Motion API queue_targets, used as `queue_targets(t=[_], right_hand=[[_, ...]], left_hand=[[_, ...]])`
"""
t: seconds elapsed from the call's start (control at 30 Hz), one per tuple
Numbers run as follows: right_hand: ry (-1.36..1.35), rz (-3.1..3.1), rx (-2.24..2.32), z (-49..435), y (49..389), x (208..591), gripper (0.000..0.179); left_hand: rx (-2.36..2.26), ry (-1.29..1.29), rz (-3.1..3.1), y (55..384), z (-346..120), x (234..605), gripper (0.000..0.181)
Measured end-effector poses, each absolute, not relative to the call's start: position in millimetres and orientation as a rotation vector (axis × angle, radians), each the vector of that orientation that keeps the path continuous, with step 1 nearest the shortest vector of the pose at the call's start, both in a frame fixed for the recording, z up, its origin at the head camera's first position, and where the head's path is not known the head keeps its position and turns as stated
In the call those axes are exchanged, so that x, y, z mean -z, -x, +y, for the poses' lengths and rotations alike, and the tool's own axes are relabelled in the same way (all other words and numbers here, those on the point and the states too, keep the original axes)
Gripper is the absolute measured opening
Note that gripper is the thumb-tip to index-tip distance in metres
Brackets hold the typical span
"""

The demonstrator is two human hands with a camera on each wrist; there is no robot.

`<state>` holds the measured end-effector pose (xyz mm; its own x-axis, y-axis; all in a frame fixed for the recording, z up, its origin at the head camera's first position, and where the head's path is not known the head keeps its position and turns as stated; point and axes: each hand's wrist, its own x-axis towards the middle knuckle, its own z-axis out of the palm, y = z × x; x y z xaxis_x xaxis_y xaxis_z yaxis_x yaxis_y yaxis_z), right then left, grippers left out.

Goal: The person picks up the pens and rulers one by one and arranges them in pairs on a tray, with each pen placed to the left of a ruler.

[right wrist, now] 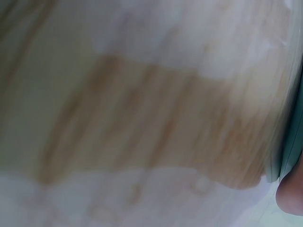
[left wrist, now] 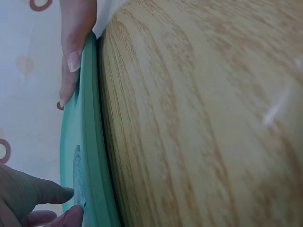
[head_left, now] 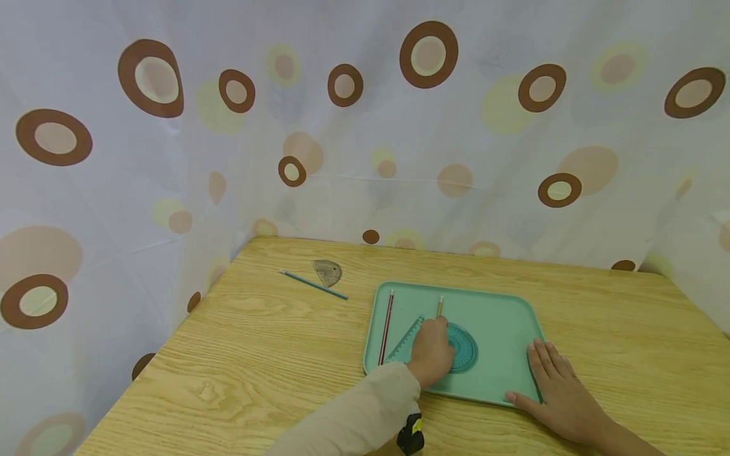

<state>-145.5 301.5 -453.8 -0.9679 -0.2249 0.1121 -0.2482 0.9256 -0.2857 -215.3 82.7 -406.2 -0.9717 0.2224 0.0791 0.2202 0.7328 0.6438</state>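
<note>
In the head view, my left hand (head_left: 431,351) is low over the green tray (head_left: 502,329), fingers bent. A yellow pencil (head_left: 440,306) sticks out beyond its knuckles; the rest is hidden. In the left wrist view, the left thumb and finger (left wrist: 35,191) show a small gap between their tips. A round blue-green protractor (head_left: 464,348) lies beside the thumb. Left of the hand are a blue-green set square (head_left: 406,342), partly covered, and a red pencil (head_left: 386,326). My right hand (head_left: 561,392) rests with straight fingers on the tray's right edge.
On the wooden table (head_left: 228,354), left of the tray, lie a blue pencil (head_left: 313,285) and a small clear protractor (head_left: 329,272). A patterned curtain (head_left: 490,152) stands behind the table and along its sides.
</note>
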Motion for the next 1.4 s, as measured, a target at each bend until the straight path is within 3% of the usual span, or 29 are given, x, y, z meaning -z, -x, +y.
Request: queue_targets(t=[0.3, 0.5, 0.9, 1.4], right_hand=[[-0.361, -3.020, -0.463, 301.1, 145.5, 452.8, 0.096], [-0.354, -3.034, -0.456, 301.2, 145.1, 452.8, 0.095], [-0.365, -3.035, -0.470, 301.2, 147.2, 454.1, 0.097], [-0.363, -3.022, -0.453, 301.4, 145.5, 454.6, 0.096]], left_hand=[[-1.146, -0.397, 2.922, 214.7, 73.4, 405.7, 0.029], [-1.324, -0.572, 2.880, 220.3, 58.9, 410.1, 0.026], [-1.238, -0.752, 2.903, 227.9, 34.3, 409.1, 0.024], [-1.251, -0.711, 2.888, 237.5, 15.7, 415.0, 0.029]])
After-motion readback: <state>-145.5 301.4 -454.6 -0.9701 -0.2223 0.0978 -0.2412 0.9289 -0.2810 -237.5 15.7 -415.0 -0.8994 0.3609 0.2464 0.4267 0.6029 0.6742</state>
